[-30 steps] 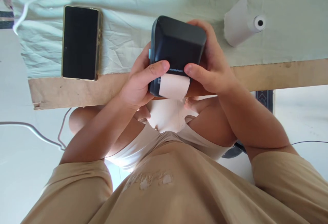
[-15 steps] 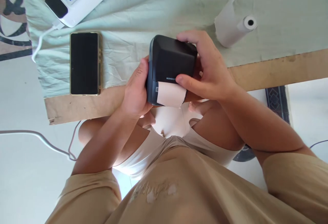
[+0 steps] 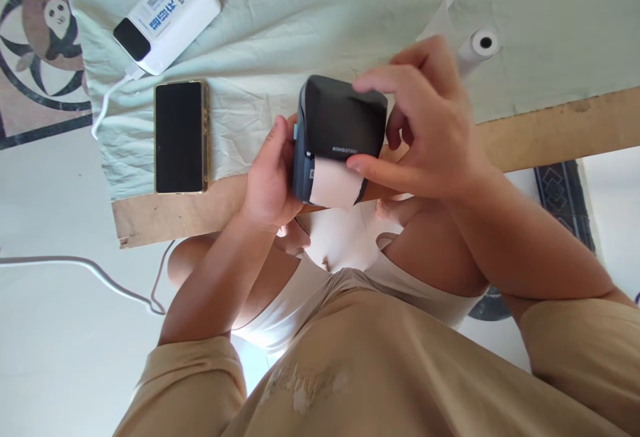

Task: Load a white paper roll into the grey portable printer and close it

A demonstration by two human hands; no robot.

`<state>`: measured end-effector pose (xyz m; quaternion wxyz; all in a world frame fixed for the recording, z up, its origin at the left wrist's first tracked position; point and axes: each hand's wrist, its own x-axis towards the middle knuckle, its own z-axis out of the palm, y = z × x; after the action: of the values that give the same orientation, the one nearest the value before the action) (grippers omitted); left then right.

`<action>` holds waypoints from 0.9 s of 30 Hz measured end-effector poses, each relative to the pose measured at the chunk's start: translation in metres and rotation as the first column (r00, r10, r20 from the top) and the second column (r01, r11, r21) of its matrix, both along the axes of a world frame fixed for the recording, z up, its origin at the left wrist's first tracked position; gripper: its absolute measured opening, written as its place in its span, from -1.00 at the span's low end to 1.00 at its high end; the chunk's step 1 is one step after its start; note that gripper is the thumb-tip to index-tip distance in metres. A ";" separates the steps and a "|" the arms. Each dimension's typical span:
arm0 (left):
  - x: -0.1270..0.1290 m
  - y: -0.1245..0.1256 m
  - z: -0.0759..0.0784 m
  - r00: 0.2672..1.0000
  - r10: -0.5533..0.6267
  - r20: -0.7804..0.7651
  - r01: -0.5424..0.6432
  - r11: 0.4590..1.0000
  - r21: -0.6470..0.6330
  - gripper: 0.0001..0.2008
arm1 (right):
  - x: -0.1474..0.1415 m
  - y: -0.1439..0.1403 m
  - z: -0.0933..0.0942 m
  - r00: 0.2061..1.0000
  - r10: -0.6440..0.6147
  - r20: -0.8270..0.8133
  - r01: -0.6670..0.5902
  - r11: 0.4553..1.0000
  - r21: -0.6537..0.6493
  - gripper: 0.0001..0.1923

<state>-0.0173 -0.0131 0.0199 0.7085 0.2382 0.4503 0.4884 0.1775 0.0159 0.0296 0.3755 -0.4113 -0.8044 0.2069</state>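
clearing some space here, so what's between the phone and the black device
In the head view, wrinkled green cloth lies beside the phone, then the left hand, gripping the black device.

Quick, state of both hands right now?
Left hand: holding the black device.
Right hand: partly open, thumb and forefinger spread over the device; firm grip unclear.

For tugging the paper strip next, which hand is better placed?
Probably the right hand: its thumb tip is at the paper strip's upper edge, while the left hand supports the black device from its left side.
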 end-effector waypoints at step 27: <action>-0.009 -0.006 -0.005 0.990 -0.098 -0.106 0.115 0.979 0.168 -0.66 | 0.004 -0.002 0.025 0.994 0.106 0.032 -0.090 0.942 -0.324 -0.75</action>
<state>-0.0260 -0.0189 0.0151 0.6875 0.3461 0.4265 0.4750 0.1820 0.0141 0.0544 0.2726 -0.4313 -0.7883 0.3437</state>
